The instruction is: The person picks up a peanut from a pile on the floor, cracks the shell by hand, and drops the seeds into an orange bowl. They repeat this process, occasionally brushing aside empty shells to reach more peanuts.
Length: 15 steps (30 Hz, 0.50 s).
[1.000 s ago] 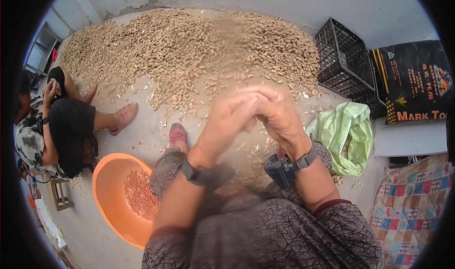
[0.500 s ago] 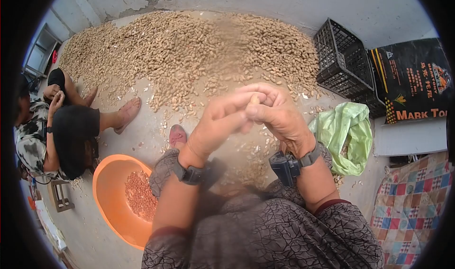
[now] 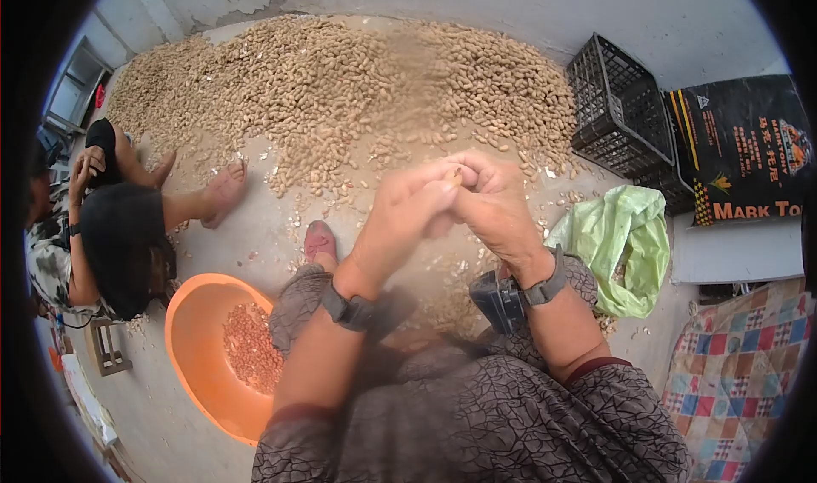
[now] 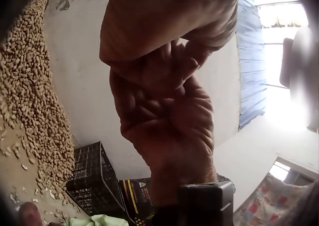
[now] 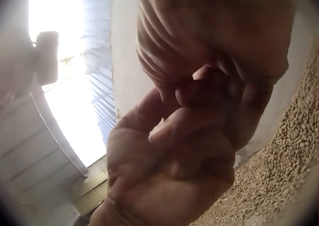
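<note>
Grey concrete floor (image 3: 162, 398), pale wall (image 3: 477, 2) behind, paint peeled at upper left. Seated at far left, a second person (image 3: 128, 236) in dark shorts and patterned top, hands raised close together near one knee; contents of those hands too small to tell. Just below, part of a wooden stool (image 3: 94, 351). Next rightward, an orange plastic basin (image 3: 189, 330) on the floor beside the wearer's patterned trouser leg; inside, a bed of reddish shelled kernels (image 3: 251, 351). Along the wall, a long heap of unshelled peanuts (image 3: 323, 91), thinning into scattered pods and shell bits toward the wearer's reddish shoe (image 3: 319, 240).

At centre, raised above the floor: left hand (image 3: 396, 215), slightly blurred, with thumb and fingers pinching a peanut (image 3: 457, 177); right hand (image 3: 500, 211) meeting it, thumb and bent forefinger pinching the same peanut. Small tan tip visible between both sets of fingertips in head view. Fingers interlocked and shadowed in both wrist views; peanut not distinguishable there.

Right of the hands: pale green plastic sack (image 3: 604, 240), mouth open. Behind it, black plastic crate (image 3: 617, 113), then black printed bag (image 3: 740, 142) lettered "MARK TO". Lower right, patchwork cloth (image 3: 740, 381).
</note>
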Available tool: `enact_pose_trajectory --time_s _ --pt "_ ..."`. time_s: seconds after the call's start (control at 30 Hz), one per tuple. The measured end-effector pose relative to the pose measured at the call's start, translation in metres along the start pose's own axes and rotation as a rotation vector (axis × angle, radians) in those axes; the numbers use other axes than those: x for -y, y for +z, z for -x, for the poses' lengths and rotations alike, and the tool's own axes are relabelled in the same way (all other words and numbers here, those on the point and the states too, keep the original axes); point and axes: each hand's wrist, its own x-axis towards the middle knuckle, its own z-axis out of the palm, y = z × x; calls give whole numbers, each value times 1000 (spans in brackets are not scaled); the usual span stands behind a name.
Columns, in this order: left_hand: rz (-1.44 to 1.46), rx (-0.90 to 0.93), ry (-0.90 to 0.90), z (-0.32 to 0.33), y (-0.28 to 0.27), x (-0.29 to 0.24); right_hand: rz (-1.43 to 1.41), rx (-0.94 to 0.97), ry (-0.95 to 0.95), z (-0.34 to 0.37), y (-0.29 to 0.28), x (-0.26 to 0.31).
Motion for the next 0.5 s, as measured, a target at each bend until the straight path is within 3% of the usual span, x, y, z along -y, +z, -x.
enact_pose_trajectory --time_s 0.07,0.23,0.3,0.43,0.5 --pt "-11 -44 -34 -1 2 -1 -27 17 67 0 4 5" --pt "-27 -91 -82 -3 1 -6 31 48 22 1 1 15" --pt "18 -215 24 -4 8 -6 -2 30 41 0 -5 20" --pt "-153 -214 126 -5 6 4 -53 19 101 -4 -17 17" --pt "-193 -157 176 -5 8 7 -299 94 170 -2 -13 18"
